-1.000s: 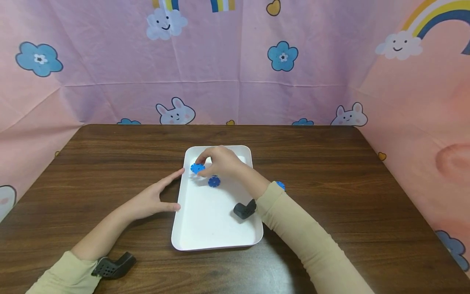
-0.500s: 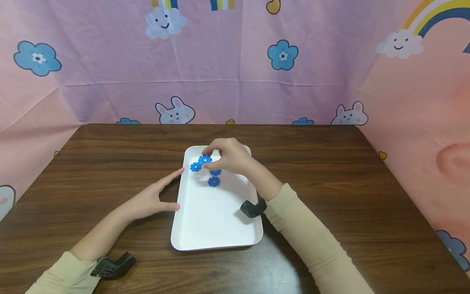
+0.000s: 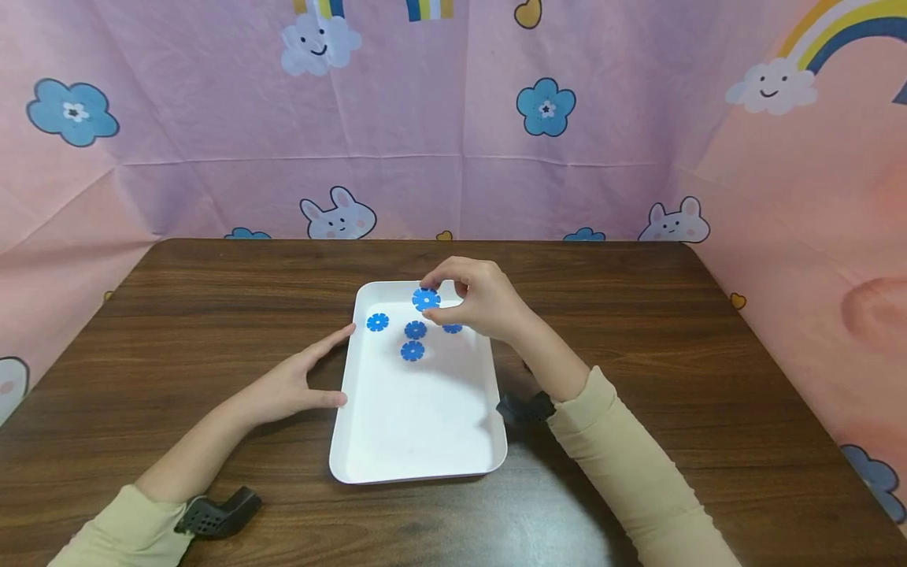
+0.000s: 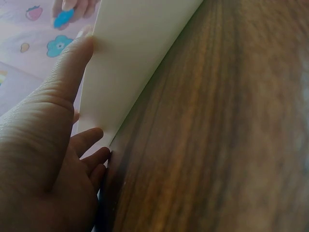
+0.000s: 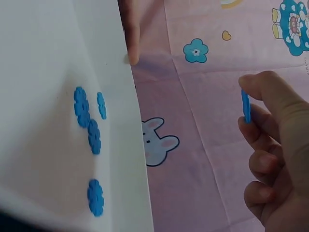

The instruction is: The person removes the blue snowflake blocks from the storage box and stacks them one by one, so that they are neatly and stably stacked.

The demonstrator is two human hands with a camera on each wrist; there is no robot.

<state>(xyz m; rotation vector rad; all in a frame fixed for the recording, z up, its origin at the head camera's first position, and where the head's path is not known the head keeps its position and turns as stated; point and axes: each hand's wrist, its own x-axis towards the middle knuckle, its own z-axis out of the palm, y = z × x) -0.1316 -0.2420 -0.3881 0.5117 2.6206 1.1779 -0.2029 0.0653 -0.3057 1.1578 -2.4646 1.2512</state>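
My right hand (image 3: 485,299) pinches a blue snowflake disc (image 3: 426,299) between thumb and fingers, raised over the far end of a white tray (image 3: 418,425). Seen edge-on in the right wrist view, the same notched disc (image 5: 246,105) sits at the fingertips. Several more blue discs lie in the tray: one at the left (image 3: 378,322), two close together in the middle (image 3: 415,330), and one at the right (image 3: 452,328), partly hidden by my right hand. My left hand (image 3: 290,386) rests at the tray's left side, thumb and index finger straight and touching its rim.
The tray stands on a brown wood-grain table (image 3: 609,315). A pink and purple cloth (image 3: 453,157) with printed clouds and rabbits hangs behind and beside it. Black wrist cameras sit at the left cuff (image 3: 220,513) and the right cuff (image 3: 526,409).
My right hand has moved right and away from me, carrying its disc up from the tray's left side. Discs it had covered now show. The left hand stays still.
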